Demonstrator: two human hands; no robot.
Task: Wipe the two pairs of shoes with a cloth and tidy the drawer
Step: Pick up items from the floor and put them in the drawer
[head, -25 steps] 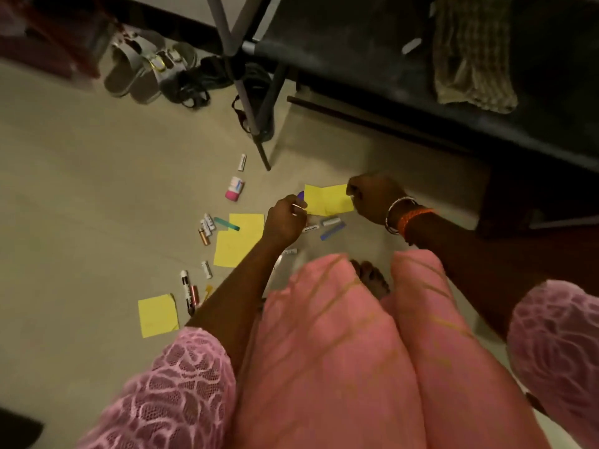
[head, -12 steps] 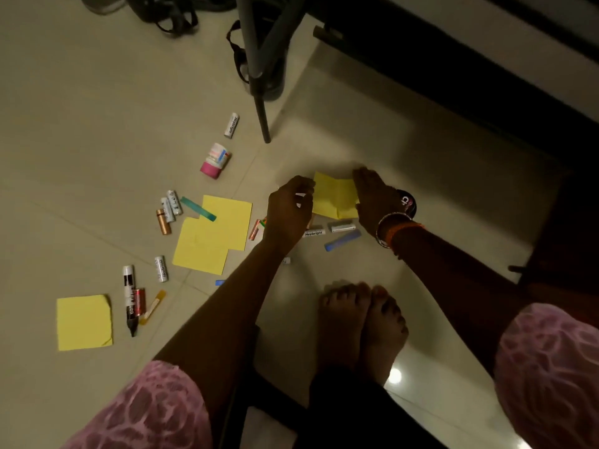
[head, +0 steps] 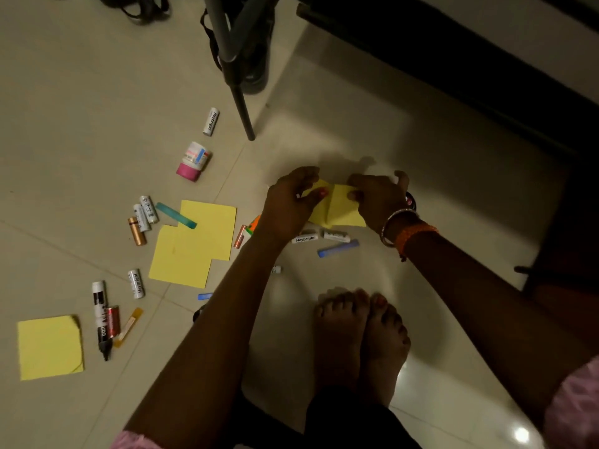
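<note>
Both hands met over a folded square of yellow sticky paper [head: 340, 210] lying just past centre toward one o'clock on the smooth, pale tiled floor [head: 81, 108]. The left hand [head: 291, 202] curled its fingers onto the paper's left edge and pinched it, while the right hand [head: 377, 199], wearing metal and orange thread bangles at the wrist, pinched the right side with bent fingers, thumb raised. Under the wrists lay two white cylindrical batteries [head: 304, 238] and a blue chalk-like stick [head: 337, 247]. At nine o'clock two flat, overlapping yellow paper squares [head: 191, 244] sat with a teal strip [head: 176, 215] across their upper corner, beside a cluster of white and copper batteries [head: 142, 218]. Toward eleven o'clock rested a small white jar with a pink cap [head: 193, 161]. At eight o'clock a curled yellow note pad [head: 48, 348] lay near a black-and-white marker [head: 101, 319]. Dark strappy sandals [head: 249, 59] sat at twelve o'clock behind a slim black metal leg [head: 241, 108]. No drawer showed in view. Bare feet [head: 359, 328] rested at five o'clock.
</note>
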